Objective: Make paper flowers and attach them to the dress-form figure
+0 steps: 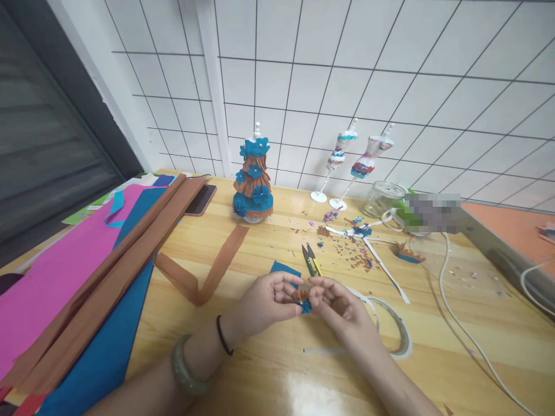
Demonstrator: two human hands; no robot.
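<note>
A small pleated paper piece (304, 302), brown above and blue below, is held between my two hands over the wooden table (260, 364). My left hand (277, 294) has its fingers and thumb closed on the piece's left side. On the right side, my right hand (336, 303) pinches its edge. Just behind the fingers lie a folded blue paper (285, 269) and small thread snips (311, 259) with open blades. A roll of white tape (401, 329) is beside my right hand.
A mannequin in a blue and brown paper dress (254, 179) stands at the back, with two smaller dress forms (363, 164) on its right. Coloured paper sheets (87, 248) cover the left. Paper scraps, a glass jar (384, 198), a phone (202, 201) and a white cable (459, 323) are around.
</note>
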